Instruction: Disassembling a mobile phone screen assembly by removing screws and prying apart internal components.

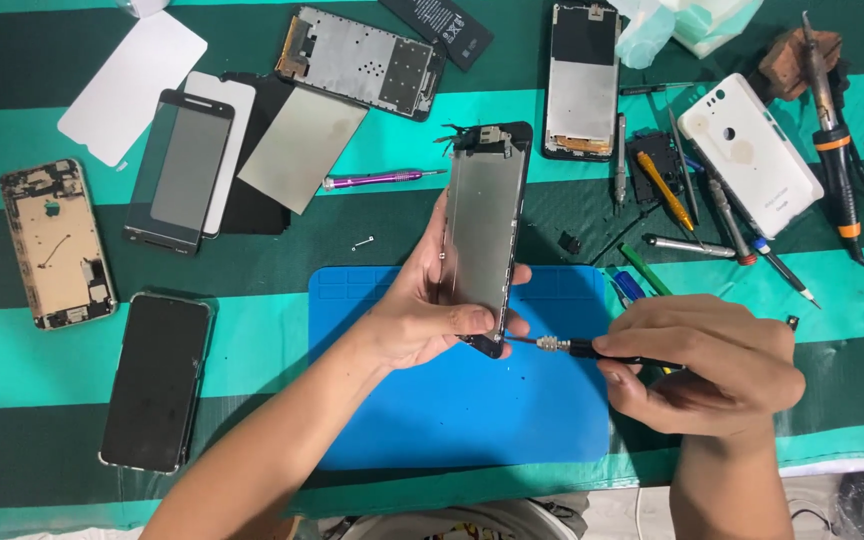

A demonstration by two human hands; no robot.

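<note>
Above the blue mat (pixel 472 410), our left hand (pixel 407 315) clasps the phone screen assembly (pixel 485 235) upright; our right hand (pixel 702 365), at 3 o'clock, pinches a precision screwdriver (pixel 592 348), tip at the assembly's lower edge. Keep the shaft square and pressure light.

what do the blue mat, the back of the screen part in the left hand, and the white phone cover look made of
Blue mat: likely silicone or soft rubber, matte, with moulded compartments along its top edge.
Screen part: its back looks like thin brushed metal, grey with a dull sheen, in a black frame, probably plastic or glass.
White phone cover: probably hard plastic, smooth and slightly glossy, with scuffed or stained patches.
</note>
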